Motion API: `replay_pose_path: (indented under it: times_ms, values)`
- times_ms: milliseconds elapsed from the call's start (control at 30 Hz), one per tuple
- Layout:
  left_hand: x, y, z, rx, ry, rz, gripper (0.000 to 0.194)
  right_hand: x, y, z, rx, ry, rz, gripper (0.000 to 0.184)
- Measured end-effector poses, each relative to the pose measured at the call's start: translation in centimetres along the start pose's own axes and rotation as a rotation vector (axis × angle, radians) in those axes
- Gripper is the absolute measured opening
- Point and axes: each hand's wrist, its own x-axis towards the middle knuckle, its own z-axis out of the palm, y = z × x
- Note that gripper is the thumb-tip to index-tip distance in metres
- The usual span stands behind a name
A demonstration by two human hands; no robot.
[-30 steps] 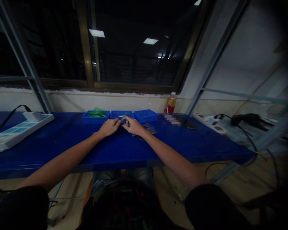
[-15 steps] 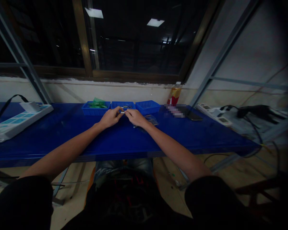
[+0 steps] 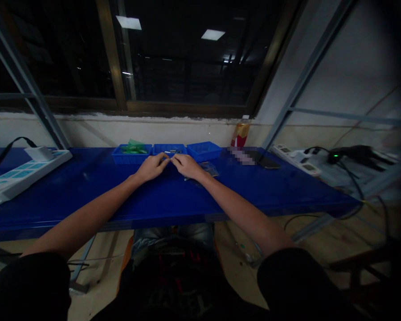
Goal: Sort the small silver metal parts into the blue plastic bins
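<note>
My left hand (image 3: 152, 167) and my right hand (image 3: 187, 166) meet fingertip to fingertip over the table, just in front of the middle blue tray (image 3: 157, 147). Both hands are closed in a pinch. Whatever they pinch is too small and too dark to name. A few slim light and dark pieces (image 3: 172, 152) show behind the fingertips, in the middle tray. Under my right wrist lies a clear plastic bag (image 3: 210, 169) with something dark in it.
A left blue tray (image 3: 130, 159) holds green plastic (image 3: 134, 147); a right blue tray (image 3: 204, 152) stands beside the middle one. Farther right are a bottle (image 3: 241, 133) and a dark phone (image 3: 268, 161). Power strips (image 3: 28, 174) lie at both table ends.
The small pale piece seen between my fingertips before is now mostly hidden. My fingertips have drawn closer together. The whole view has shifted slightly.
</note>
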Motion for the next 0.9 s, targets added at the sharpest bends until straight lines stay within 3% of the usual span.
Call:
replay_pose_path:
  times_ms: [300, 367, 700, 900]
  values:
    - [0.12, -0.19, 0.11, 0.004, 0.03, 0.026, 0.022, -0.04, -0.18, -0.19, 0.049, -0.046, 0.034, 0.029]
    - [0.15, -0.14, -0.03, 0.029, 0.022, 0.01, 0.024, -0.18, -0.21, -0.15, 0.094, -0.03, 0.036, 0.021]
    - [0.22, 0.03, -0.34, 0.051, -0.034, -0.04, 0.043, -0.25, -0.32, 0.09, 0.102, -0.009, -0.005, 0.016]
    - [-0.02, 0.25, -0.4, -0.038, 0.039, 0.016, 0.029, -0.06, -0.48, -0.19, 0.03, -0.001, 0.025, 0.027]
